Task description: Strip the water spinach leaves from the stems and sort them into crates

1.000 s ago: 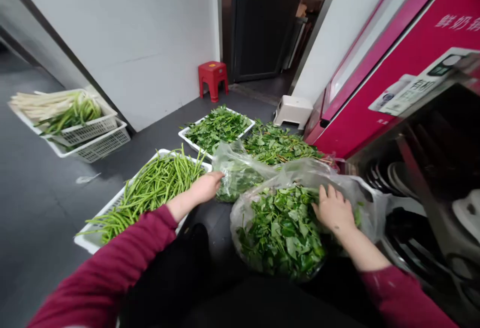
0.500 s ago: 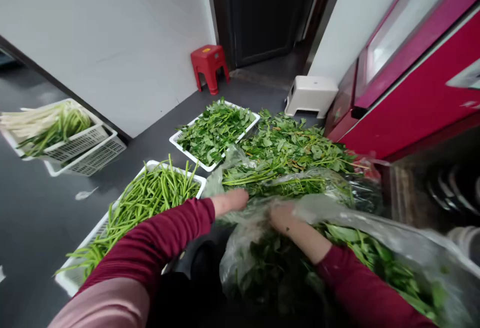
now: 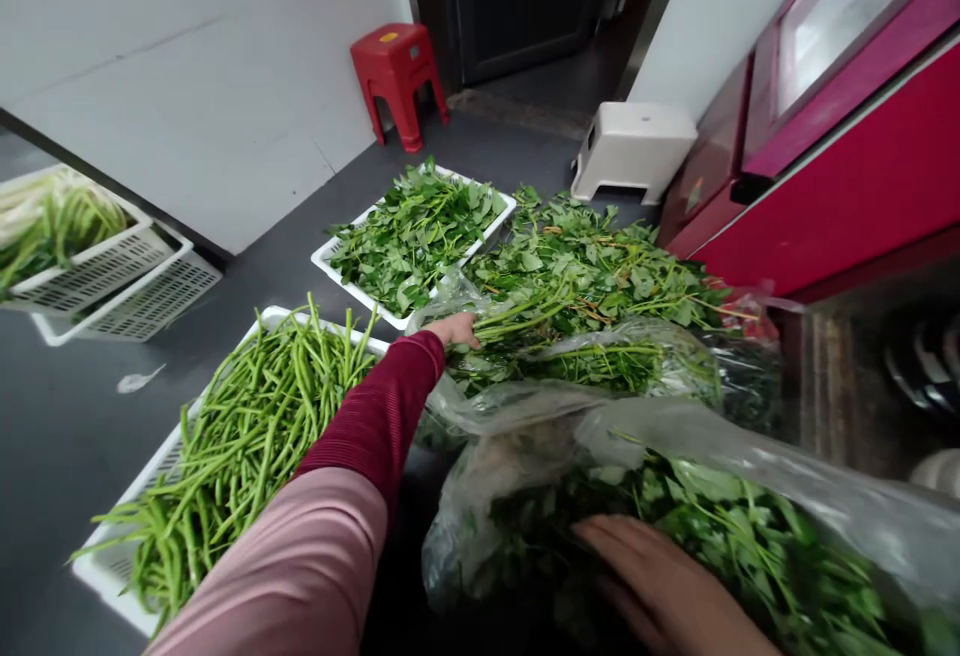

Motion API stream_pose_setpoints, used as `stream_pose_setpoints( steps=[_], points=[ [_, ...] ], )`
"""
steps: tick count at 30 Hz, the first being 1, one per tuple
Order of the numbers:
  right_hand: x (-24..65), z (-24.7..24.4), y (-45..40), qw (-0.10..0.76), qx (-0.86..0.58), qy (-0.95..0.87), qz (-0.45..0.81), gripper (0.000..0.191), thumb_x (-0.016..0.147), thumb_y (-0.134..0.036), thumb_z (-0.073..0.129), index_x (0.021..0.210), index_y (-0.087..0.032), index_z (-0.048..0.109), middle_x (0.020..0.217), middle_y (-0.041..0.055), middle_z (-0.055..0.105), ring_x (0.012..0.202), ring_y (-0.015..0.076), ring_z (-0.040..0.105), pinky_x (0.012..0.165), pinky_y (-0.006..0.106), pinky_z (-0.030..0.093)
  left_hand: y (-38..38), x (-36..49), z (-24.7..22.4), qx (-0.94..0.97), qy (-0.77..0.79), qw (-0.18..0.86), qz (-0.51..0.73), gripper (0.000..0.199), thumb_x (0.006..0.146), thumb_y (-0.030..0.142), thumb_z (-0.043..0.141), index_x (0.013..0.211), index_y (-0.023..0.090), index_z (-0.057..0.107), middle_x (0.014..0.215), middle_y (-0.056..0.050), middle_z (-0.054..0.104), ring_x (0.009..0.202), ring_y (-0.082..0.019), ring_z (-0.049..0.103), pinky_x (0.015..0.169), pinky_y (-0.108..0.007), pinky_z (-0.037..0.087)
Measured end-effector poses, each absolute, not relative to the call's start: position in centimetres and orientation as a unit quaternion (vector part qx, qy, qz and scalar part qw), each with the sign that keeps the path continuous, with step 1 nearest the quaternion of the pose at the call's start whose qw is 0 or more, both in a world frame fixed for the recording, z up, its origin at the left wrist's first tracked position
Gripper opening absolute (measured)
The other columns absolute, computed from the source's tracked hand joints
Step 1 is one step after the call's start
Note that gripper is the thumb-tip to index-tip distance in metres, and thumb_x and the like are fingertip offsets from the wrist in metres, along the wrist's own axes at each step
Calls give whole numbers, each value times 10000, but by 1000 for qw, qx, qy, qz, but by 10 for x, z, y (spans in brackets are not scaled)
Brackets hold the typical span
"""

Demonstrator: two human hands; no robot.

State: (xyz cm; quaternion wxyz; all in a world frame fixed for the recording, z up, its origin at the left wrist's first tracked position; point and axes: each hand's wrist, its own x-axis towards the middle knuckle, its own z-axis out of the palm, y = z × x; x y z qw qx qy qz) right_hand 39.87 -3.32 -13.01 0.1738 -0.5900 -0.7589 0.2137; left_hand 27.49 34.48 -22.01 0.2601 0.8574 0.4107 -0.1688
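Observation:
My left hand (image 3: 456, 329) reaches forward, fingers curled round the cut ends of leafy green stems (image 3: 525, 316) at the heap's near-left side. Those stems fan out to the right from it, over a crumpled clear plastic bag (image 3: 637, 331). My right hand (image 3: 660, 576) is low in the view, its fingers stretched out and resting over leafy greens (image 3: 750, 526) inside a large clear plastic bag (image 3: 525, 411). Its fingertips are partly in shadow among the leaves.
A white basket of leafy greens (image 3: 321, 254) lies ahead, and another heaped with long green stalks (image 3: 262, 436) at left. Stacked baskets (image 3: 161, 286) stand far left. A red stool (image 3: 397, 61), a white stool (image 3: 637, 141) and a red cabinet (image 3: 840, 196) stand beyond.
My right hand has left the bag's edge and come back, down over the greens inside. My left hand has shifted forward and left to the stem ends. The view has turned slightly.

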Motion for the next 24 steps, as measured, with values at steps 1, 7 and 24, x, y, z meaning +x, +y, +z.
stream_pose_setpoints(
  steps=[1, 7, 24],
  points=[
    [403, -129, -40, 180, -605, -745, 216, 378, 783, -242, 510, 1155, -285, 559, 1085, 27, 628, 950, 197, 606, 817, 299, 516, 352, 273, -210, 855, 402, 285, -161, 427, 544, 224, 714, 951, 142, 617, 907, -82, 667, 850, -221, 606, 814, -305, 450],
    [419, -125, -54, 212, -675, -677, 203, 304, 850, -305, 436, 1107, -277, 594, 1067, 22, 635, 953, 188, 606, 834, 317, 518, 365, 258, -119, 852, 350, 382, -71, 406, 595, 248, 637, 985, 136, 616, 892, -27, 669, 793, -163, 599, 753, -230, 462],
    [357, 45, -41, 754, -467, -380, 263, 745, 632, -350, 684, 1299, -218, 380, 1293, 103, 462, 1124, 224, 479, 936, 398, 404, 108, 195, 120, 708, 138, 685, 100, 571, 485, 231, 734, 1026, 112, 592, 820, -40, 645, 638, -124, 559, 607, -233, 461]
  ],
)
